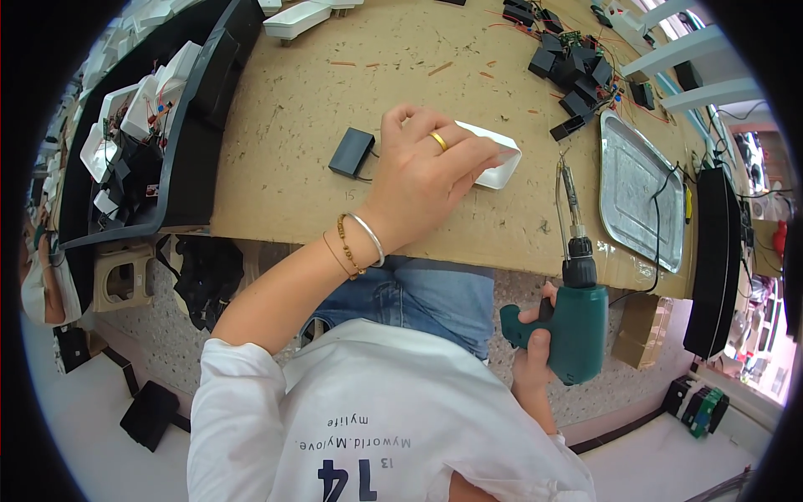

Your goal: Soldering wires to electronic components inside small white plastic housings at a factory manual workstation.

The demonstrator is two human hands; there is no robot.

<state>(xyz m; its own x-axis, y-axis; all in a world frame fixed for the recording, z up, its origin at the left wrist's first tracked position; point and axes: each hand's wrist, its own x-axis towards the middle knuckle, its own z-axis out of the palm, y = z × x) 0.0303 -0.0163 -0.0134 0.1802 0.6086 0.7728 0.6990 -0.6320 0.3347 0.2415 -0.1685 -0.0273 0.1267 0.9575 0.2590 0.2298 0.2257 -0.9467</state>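
My left hand (422,176) reaches over the worktop with bent fingers, its fingertips on a shallow white plastic case (503,170). The hand covers much of that case, and what lies inside cannot be made out. Beside the wrist lies a black rectangular box (351,153) with thin dark wires running under my hand. Below the table edge, my right hand (535,356) grips the handle of a green soldering gun (581,330). The gun points up and away from me, its metal tip and thin side tube over the table, just right of the white case.
A metal tray (640,192) with a black cable across it lies on the right. Behind it are several black boxes with wires (577,71). A black bin (201,134) of white cases and parts stands left. The worktop (284,109) is cardboard-coloured with scattered scraps.
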